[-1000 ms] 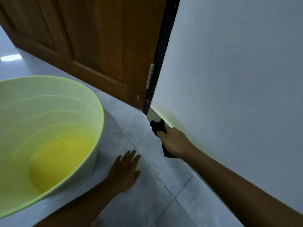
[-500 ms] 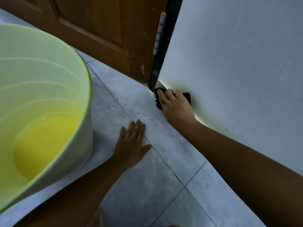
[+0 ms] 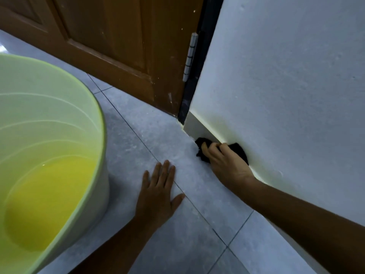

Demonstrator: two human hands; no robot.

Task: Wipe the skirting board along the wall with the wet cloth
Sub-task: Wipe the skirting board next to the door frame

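My right hand (image 3: 225,165) grips a dark cloth (image 3: 238,150) and presses it against the pale skirting board (image 3: 194,127) at the foot of the white wall (image 3: 286,86). The cloth sits a short way along from the board's end by the door frame. Most of the cloth is hidden under my fingers. My left hand (image 3: 158,194) lies flat on the grey tiled floor (image 3: 158,139), fingers spread, holding nothing. The skirting board nearer to me is hidden behind my right forearm.
A large pale green basin (image 3: 59,119) with water in the bottom stands on the floor to the left, close to my left arm. A brown wooden door (image 3: 122,46) with a metal hinge (image 3: 190,56) stands beyond, meeting the wall corner.
My right hand with the cloth has slid back along the skirting board, away from the door frame end. My left hand stays planted on the floor. The view has shifted slightly.
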